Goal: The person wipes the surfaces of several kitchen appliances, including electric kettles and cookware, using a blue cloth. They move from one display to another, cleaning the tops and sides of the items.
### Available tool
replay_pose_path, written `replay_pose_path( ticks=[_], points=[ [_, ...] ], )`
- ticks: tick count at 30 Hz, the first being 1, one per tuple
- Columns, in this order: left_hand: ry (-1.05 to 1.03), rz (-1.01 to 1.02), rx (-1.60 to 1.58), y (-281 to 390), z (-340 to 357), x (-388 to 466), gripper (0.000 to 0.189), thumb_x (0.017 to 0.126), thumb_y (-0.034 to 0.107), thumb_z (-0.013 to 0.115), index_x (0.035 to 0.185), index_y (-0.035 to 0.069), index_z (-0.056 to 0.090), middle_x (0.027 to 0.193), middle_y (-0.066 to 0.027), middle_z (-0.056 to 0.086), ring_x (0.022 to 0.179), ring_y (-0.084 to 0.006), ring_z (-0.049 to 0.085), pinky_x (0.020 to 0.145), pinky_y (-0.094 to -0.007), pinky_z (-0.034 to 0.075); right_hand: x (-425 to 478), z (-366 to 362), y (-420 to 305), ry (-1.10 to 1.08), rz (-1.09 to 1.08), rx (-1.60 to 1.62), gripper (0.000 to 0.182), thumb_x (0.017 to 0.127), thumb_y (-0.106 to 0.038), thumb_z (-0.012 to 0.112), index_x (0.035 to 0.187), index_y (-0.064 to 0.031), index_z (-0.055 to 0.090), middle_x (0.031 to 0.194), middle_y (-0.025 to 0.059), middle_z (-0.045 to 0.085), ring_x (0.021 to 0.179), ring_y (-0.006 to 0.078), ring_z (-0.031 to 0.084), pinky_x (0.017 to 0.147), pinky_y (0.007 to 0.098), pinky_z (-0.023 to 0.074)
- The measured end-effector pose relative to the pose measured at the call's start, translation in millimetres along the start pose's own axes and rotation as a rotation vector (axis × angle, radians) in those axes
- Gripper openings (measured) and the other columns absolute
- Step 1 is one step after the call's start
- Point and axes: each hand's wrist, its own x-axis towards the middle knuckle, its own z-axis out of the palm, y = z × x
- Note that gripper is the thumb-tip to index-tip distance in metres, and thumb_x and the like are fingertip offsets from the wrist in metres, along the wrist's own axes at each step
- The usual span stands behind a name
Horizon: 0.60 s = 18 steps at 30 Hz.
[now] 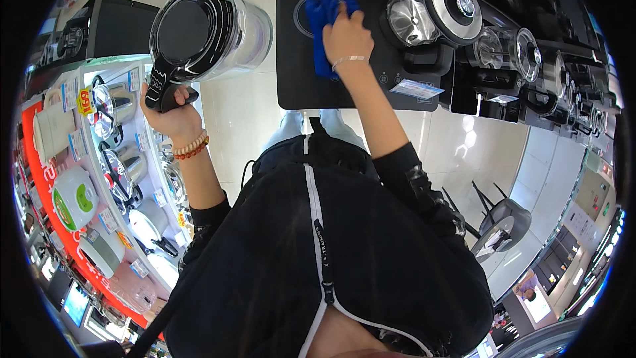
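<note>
My left hand [174, 117] is closed around the black handle of a clear glass kettle [253, 37] with a black lid, lifted off to the left of the counter. My right hand [349, 37] presses a blue cloth [323, 54] onto a black appliance base [298, 84]. Part of a round ring marked on that base shows beside the cloth. Just right of my right hand stands another glass kettle [412, 17] with a steel-rimmed lid. A price card [416, 89] lies on the base's near right part.
More glass and steel kettles [502, 52] line the black counter to the right. At left, a display shelf [144, 159] holds pressure cookers and rice cookers [77, 199]. A grey chair [512, 223] stands on the tiled floor at right.
</note>
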Motion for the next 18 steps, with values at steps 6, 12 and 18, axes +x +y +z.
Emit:
replay_pose_path(
  ticks=[6,12,18],
  points=[
    [0.108,-0.048,0.006,9,-9,-13,0.039,0.094,0.037,0.045,0.072,0.007,0.054,0.054,-0.0031,0.051,0.042,-0.0116,0.038,0.046,-0.0252,0.032,61,-7,1,0.107,0.191,0.021,0.061,0.089,-0.027,0.060,0.135,0.0076,0.039,0.120,0.0239,0.051,0.093,0.0374,0.066,0.076,0.0422,0.0573],
    [0.149,-0.034,0.067,13,-27,-23,0.034,0.096,0.033,0.043,0.079,0.007,0.057,0.060,-0.0032,0.056,0.045,-0.0115,0.039,0.047,-0.0240,0.032,48,12,-34,0.102,-0.040,0.005,0.052,0.087,-0.019,0.057,0.134,0.0020,0.046,0.117,0.0205,0.052,0.085,0.0383,0.068,0.074,0.0464,0.0562],
    [0.113,-0.020,0.033,15,-17,-19,0.036,0.095,0.034,0.044,0.077,0.006,0.057,0.060,-0.0037,0.056,0.044,-0.0115,0.040,0.046,-0.0232,0.033,50,23,-58,-0.033,-0.364,-0.016,0.050,0.086,-0.027,0.059,0.135,-0.0285,0.052,0.121,0.0129,0.054,0.090,0.0359,0.067,0.081,0.0444,0.0550]
  ],
)
